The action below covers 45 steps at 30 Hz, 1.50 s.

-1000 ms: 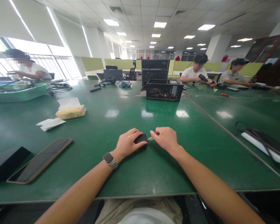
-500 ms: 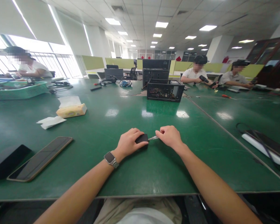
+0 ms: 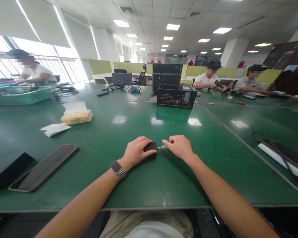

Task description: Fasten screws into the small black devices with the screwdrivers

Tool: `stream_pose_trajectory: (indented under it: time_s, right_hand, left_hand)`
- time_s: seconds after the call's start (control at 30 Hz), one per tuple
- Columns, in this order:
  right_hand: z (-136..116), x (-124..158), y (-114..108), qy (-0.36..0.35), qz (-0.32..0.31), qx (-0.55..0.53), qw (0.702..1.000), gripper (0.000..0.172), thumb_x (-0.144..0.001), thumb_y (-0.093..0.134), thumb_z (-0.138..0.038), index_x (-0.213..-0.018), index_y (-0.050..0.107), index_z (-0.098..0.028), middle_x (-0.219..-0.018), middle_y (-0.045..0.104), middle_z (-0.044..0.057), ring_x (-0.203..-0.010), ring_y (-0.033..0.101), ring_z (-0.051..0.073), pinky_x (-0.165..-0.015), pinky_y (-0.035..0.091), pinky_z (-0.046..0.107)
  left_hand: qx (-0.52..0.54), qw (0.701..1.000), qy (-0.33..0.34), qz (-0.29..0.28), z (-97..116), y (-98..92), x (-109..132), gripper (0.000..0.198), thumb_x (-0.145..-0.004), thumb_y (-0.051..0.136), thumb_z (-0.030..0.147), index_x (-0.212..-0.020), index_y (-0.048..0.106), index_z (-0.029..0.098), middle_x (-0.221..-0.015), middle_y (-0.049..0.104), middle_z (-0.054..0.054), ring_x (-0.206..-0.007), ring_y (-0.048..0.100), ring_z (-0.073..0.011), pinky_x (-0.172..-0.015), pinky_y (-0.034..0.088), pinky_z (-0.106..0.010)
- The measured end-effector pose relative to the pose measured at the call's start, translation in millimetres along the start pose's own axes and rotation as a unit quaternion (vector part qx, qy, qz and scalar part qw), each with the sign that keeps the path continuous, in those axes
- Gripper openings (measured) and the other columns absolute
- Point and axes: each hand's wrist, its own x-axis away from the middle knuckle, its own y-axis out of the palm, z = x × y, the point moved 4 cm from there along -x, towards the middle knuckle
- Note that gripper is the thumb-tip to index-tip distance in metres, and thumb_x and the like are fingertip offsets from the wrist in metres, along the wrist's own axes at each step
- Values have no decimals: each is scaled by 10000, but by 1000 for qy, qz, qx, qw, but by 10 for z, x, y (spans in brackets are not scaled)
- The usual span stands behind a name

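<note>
My left hand [image 3: 138, 149], with a metal-banded watch on its wrist, is closed round a small black box [image 3: 151, 146] on the green table. The thumb lies along the box's near side and the fingers go over its far side. My right hand [image 3: 179, 146] is curled round a slim silver screwdriver [image 3: 161, 147]. The handle is mostly hidden in the fist. The shaft points left, and its tip meets the right end of the box. Whether the tip sits in a screw is too small to tell.
A phone [image 3: 44, 168] and a black angular object [image 3: 11, 170] lie at left, with a tissue pack [image 3: 76, 116] beyond. An open black computer case [image 3: 176, 96] stands ahead. At right lie a white device and a dark phone-like slab [image 3: 288, 153] with a cable. Several co-workers sit around.
My right thumb has shifted slightly left along the screwdriver, and the right hand has turned a little. The left hand and the black box stay in place.
</note>
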Motion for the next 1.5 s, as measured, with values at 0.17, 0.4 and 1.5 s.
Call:
stream_pose_trajectory:
  time_s: [0.17,0.4,1.5]
  right_hand:
    - [15,-1,-36,24,2,0,1000,430,-827,488,-546,-635,690,-218,-639,660,25,-609,555,149,-511,258,247]
    - [171,-103,-25,-7,-12,-44,999,409,-787,504,-492,-551,650,-193,-521,567,3,-532,481,121,-511,267,236]
    - [103,-74,27,21,-1,-8,1000,405,-809,495,-509,-618,691,-212,-629,653,24,-606,558,146,-494,253,242]
  left_hand:
    - [-8,1000,4,-9,16,0,-6,441,-876,502,577,-1052,606,186,-991,643,-61,-911,604,-196,-770,496,-289]
    - [14,998,27,-52,56,-10,-12,390,-895,506,510,-1114,571,194,-1062,615,-67,-949,592,-199,-813,504,-304]
    - [49,998,22,-39,-1,-31,-4,411,-880,539,508,-1166,582,217,-1066,614,-63,-943,610,-188,-812,516,-283]
